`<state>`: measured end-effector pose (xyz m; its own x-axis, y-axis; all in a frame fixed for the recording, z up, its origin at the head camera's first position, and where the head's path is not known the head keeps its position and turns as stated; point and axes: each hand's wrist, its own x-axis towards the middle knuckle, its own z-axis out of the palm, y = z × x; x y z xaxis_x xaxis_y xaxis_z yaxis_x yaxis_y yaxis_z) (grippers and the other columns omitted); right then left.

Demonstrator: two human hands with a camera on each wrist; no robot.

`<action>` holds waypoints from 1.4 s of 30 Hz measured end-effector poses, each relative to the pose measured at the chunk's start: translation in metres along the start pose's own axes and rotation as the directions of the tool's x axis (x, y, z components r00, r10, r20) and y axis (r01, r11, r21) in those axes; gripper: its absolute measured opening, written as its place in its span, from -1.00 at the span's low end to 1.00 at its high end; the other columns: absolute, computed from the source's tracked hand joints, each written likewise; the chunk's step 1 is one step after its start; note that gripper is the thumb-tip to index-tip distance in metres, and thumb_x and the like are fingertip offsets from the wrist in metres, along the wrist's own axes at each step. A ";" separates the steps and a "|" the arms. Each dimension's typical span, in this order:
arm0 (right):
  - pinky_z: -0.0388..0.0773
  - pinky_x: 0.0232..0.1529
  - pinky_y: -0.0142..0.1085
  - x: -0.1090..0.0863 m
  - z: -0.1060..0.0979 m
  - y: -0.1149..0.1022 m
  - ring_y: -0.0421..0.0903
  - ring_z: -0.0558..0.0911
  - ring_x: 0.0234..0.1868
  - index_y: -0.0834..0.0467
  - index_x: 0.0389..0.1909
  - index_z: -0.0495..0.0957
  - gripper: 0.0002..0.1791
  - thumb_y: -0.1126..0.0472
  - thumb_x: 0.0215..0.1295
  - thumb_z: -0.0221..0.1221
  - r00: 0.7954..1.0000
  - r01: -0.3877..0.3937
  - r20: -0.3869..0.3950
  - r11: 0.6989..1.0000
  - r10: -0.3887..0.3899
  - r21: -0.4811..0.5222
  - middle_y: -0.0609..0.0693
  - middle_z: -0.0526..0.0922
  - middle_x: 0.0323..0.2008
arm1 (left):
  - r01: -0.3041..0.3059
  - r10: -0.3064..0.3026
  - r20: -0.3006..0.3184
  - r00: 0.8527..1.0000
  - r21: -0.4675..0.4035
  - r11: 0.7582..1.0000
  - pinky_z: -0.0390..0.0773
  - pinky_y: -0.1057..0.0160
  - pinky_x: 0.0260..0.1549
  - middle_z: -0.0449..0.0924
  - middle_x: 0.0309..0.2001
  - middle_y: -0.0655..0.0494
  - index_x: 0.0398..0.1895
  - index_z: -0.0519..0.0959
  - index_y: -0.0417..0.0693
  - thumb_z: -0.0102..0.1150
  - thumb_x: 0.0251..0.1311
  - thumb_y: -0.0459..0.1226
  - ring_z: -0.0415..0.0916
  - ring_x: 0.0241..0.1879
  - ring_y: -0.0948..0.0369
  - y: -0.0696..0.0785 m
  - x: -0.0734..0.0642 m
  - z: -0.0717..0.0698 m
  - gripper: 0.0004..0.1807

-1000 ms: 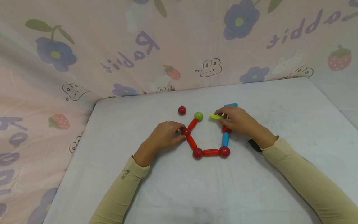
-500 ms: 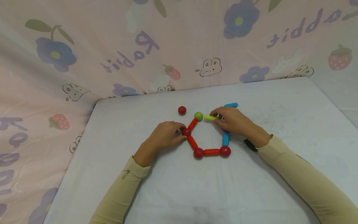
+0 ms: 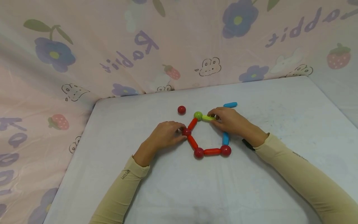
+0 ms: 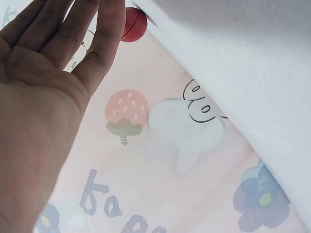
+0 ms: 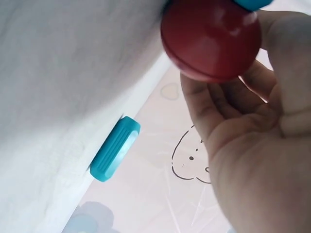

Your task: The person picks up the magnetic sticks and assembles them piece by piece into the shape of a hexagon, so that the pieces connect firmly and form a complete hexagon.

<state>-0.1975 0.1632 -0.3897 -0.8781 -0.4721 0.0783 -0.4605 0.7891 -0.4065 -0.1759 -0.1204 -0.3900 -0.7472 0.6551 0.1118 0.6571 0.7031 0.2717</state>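
Note:
My left hand (image 3: 167,134) holds the red ball (image 3: 186,133) at the left corner of a ball-and-stick frame, thumb and fingers on either side. My right hand (image 3: 230,120) pinches a yellow-green stick (image 3: 207,118), whose far end meets the green ball (image 3: 198,116) at the top. Red sticks (image 3: 193,142) and one blue stick (image 3: 225,138) link the other balls, with red balls at the lower left (image 3: 199,152) and lower right (image 3: 225,151). In the right wrist view, a red ball (image 5: 211,39) is close before the right hand, which hides it in the head view.
A loose red ball (image 3: 181,109) lies behind the frame on the white table (image 3: 167,193). Beyond the right hand is a loose blue stick (image 3: 230,105). Part of a black object (image 3: 247,144) shows under the right wrist. A printed curtain (image 3: 179,40) hangs behind.
My right hand has moved left with the yellow-green stick, bringing its end from apart to against the green ball. The left hand stays on its red ball.

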 end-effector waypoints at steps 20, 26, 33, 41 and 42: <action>0.65 0.07 -0.04 0.002 0.000 0.000 0.02 0.66 -0.02 0.18 0.13 0.59 -0.59 0.19 0.27 0.32 1.000 0.007 0.024 1.000 -0.007 -0.017 0.10 0.71 -0.03 | 0.009 -0.009 0.014 1.000 0.025 1.000 0.64 0.25 -0.14 0.76 -0.19 0.19 0.01 0.68 0.01 0.40 0.16 -0.07 0.63 -0.23 0.27 0.001 0.000 0.000 -0.63; 0.63 0.09 -0.03 0.002 0.001 0.003 0.03 0.65 0.01 0.16 0.14 0.59 -0.58 0.19 0.27 0.32 0.999 0.003 0.040 0.999 -0.001 -0.041 0.09 0.71 0.00 | 0.004 -0.004 0.009 1.000 0.026 1.000 0.64 0.26 -0.15 0.76 -0.20 0.19 0.00 0.68 0.00 0.40 0.16 -0.07 0.63 -0.23 0.27 0.002 0.000 0.001 -0.62; 0.63 0.07 0.00 -0.005 0.001 0.009 0.03 0.64 0.03 0.12 0.13 0.61 -0.60 0.14 0.29 0.29 0.999 -0.007 0.045 0.998 0.009 -0.063 0.07 0.70 0.01 | -0.009 0.009 0.015 1.000 0.019 1.000 0.64 0.27 -0.16 0.75 -0.21 0.20 0.00 0.68 0.00 0.40 0.16 -0.06 0.63 -0.24 0.28 0.001 0.000 0.002 -0.62; 0.64 0.02 -0.01 -0.027 -0.011 0.019 0.00 0.63 0.00 0.08 0.08 0.64 -0.66 0.04 0.35 0.25 1.000 -0.004 0.008 0.998 0.004 -0.062 0.04 0.70 -0.04 | -0.005 0.005 0.008 1.000 0.031 1.000 0.64 0.28 -0.16 0.75 -0.21 0.21 -0.01 0.68 0.02 0.40 0.15 -0.05 0.62 -0.25 0.29 0.001 0.000 0.001 -0.63; 0.65 0.01 -0.02 -0.030 -0.013 0.020 -0.01 0.63 -0.01 0.08 0.07 0.65 -0.66 0.04 0.34 0.26 1.000 -0.005 0.002 0.998 0.005 -0.063 0.03 0.70 -0.05 | -0.004 0.003 0.009 1.000 0.029 1.000 0.64 0.28 -0.15 0.75 -0.21 0.21 -0.01 0.68 0.02 0.41 0.15 -0.05 0.63 -0.25 0.29 0.001 0.000 0.001 -0.62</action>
<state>-0.1815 0.1982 -0.3882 -0.8801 -0.4690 0.0746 -0.4636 0.8145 -0.3489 -0.1752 -0.1191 -0.3905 -0.7441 0.6599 0.1041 0.6624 0.7085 0.2434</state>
